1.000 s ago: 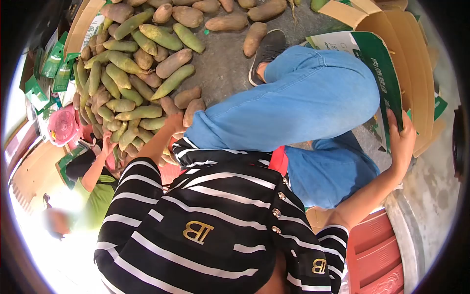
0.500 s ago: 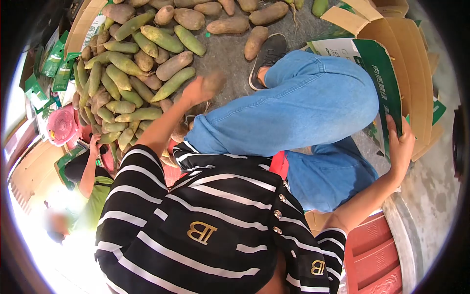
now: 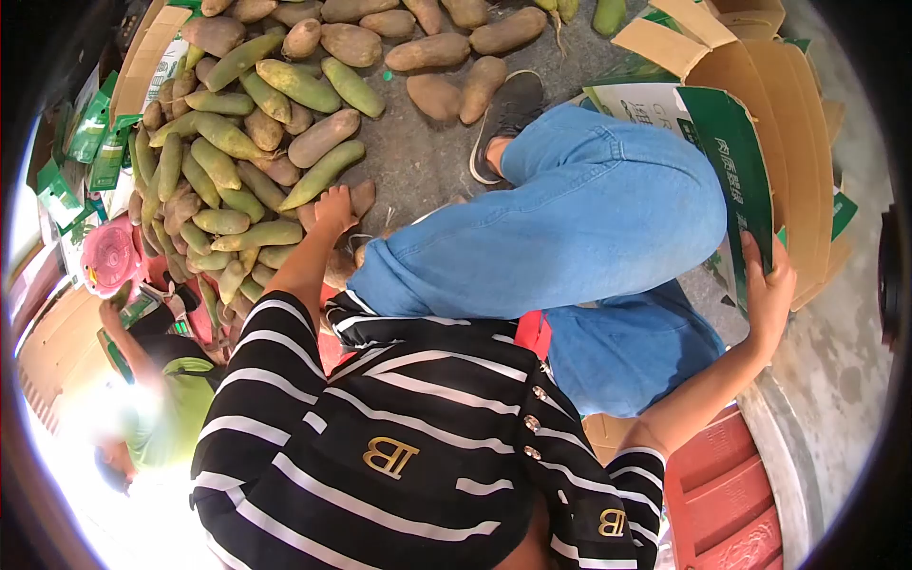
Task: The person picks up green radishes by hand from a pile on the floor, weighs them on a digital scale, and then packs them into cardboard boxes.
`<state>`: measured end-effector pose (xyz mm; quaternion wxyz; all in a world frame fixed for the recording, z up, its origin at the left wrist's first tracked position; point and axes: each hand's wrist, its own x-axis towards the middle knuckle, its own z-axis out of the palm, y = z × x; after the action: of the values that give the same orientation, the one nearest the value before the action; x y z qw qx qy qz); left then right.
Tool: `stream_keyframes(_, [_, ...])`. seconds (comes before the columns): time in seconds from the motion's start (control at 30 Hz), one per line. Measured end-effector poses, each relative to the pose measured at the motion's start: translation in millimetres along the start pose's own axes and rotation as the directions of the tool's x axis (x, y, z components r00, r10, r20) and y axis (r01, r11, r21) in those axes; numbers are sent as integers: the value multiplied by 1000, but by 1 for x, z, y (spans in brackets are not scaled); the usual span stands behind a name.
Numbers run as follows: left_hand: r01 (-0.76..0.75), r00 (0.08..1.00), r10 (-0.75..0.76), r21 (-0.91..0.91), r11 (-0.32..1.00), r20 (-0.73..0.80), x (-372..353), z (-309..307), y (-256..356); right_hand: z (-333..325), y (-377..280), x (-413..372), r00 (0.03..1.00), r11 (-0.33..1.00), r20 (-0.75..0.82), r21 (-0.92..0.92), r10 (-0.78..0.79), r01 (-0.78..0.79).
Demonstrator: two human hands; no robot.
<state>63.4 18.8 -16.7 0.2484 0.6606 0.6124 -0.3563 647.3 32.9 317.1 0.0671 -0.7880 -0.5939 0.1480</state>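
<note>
Beside pile (image 3: 223, 166) — brown tuber (image 3: 363, 198) partly hidden by left hand (image 3: 332, 210).

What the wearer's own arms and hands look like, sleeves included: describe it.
The left sleeve and right sleeve are short and black, with white stripes. The left hand and right hand are ungloved, and no watch or bracelet shows on either arm.

Striped black shirt (image 3: 399, 494), blue jeans (image 3: 560, 204)
</note>
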Motion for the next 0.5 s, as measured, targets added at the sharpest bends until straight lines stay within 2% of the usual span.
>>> stream_keyframes(0.13, [70, 994, -65, -51, 996, 92, -4, -20, 14, 2, 7, 1, 1000, 999, -4, 32, 23, -23])
stream_keyframes(0.23, [11, 1000, -11, -199, 980, 3, 3, -39, 21, -2, 8, 3, 991, 994, 66, -9, 113, -112])
stream_keyframes(0.3, [-97, 983, 30, -373, 923, -182, 19, -50, 19, -2, 8, 3, 993, 994, 54, 24, 108, -109])
stream_keyframes(0.37, [-188, 937, 25, -442, 877, -349, 18, -94, 31, -1, 11, 3, 995, 995, 45, 44, 91, -93])
stream_keyframes(0.43, [-488, 760, 130, -426, 762, -637, 36, -120, 28, 1, 14, 3, 997, 996, 33, 57, 67, -68])
stream_keyframes(0.5, [-463, 780, -58, -638, 615, -623, 31, -135, 29, 1, 9, 3, 999, 998, 21, 47, 48, -49])
